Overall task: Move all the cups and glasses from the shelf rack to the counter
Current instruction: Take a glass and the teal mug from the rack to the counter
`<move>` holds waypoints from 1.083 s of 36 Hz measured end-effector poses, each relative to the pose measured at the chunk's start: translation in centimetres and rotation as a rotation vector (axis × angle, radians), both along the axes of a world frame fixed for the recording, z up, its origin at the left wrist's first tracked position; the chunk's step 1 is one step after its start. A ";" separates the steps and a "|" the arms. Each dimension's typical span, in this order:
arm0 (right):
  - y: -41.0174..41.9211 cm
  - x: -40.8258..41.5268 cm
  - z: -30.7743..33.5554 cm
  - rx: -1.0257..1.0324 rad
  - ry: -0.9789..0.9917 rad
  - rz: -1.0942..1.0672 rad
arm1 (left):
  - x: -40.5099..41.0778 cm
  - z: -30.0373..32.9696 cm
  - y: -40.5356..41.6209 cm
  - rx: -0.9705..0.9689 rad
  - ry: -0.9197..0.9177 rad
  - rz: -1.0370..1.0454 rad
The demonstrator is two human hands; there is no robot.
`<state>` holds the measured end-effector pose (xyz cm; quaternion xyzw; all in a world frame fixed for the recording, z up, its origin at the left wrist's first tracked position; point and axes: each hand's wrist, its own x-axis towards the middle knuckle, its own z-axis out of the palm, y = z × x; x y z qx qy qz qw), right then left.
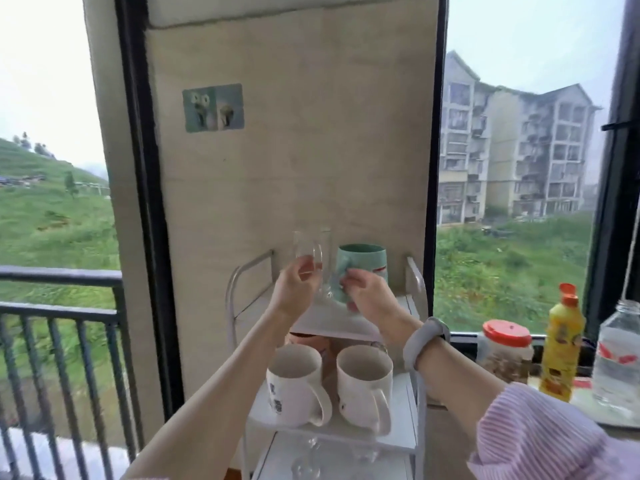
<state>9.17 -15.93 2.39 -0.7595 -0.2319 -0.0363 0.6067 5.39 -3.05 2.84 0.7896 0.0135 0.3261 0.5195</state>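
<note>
— So, starting at the left: what is the left hand (297, 282) doing?

— Its fingers are curled round a clear glass (311, 258), held upright above the top tier of the white shelf rack (414, 441).

— And just right of it?

— The right hand (367, 292) grips the handle side of a green mug (363, 263), fingers wrapped on it. Glass and mug are just beside each other, both over the top shelf; I cannot tell whether the mug's base touches the shelf.

— What remains lower down?

— Two white mugs (296, 382) stand side by side on the middle tier, handles toward the camera, with a pinkish cup (303, 339) partly hidden behind them. On the bottom tier, clear stemmed glasses (311, 455) show dimly.

— Further right?

— The counter (443, 441) carries a red-lidded jar (507, 348), a yellow bottle (561, 344) and a clear glass jar (620, 355), near the window. A grey band (422, 341) sits on the right wrist.
</note>
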 end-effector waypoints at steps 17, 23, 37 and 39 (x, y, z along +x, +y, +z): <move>-0.4 0.6 0.4 0.291 0.217 -0.010 | 1.9 -0.1 3.9 -0.156 -0.075 -0.094; -2.1 0.7 0.2 0.207 0.070 -0.206 | 2.1 0.3 3.5 -0.104 -0.052 0.019; -1.5 0.5 0.2 0.103 0.011 -0.364 | 0.5 -0.6 2.0 -0.204 -0.249 0.124; -1.6 -0.1 -0.2 0.077 -0.042 -0.387 | -0.1 -0.9 1.9 -0.169 -0.294 0.145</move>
